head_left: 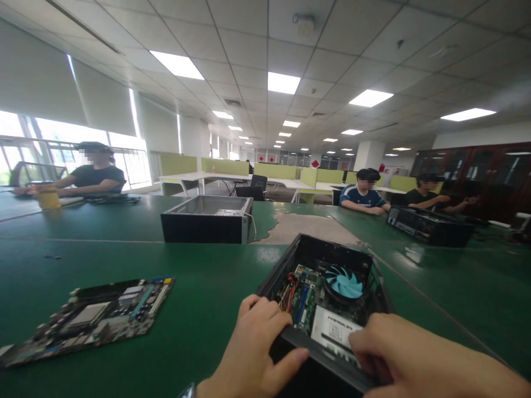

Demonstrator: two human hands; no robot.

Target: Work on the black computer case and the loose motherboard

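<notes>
An open black computer case (323, 243) lies in front of me on the green tabletop. Inside it are a light-blue fan (344, 283), a green circuit board (305, 304), coloured wires (289, 293) and a white-labelled metal box (332, 327). My left hand (257, 342) grips the case's near left rim, fingers over the edge and thumb along the outer face. At the near right rim, my right hand (385, 348) is closed with curled fingers beside the labelled box; its fingertips are partly hidden. To the left lies a loose motherboard (103, 315).
Another open metal case (203, 226) stands farther back, by a bare patch (307, 228) in the green surface. A third case (429, 226) sits at the right, near two seated people (360, 193). Another person (95, 174) sits at the far left near a yellow container (47, 197).
</notes>
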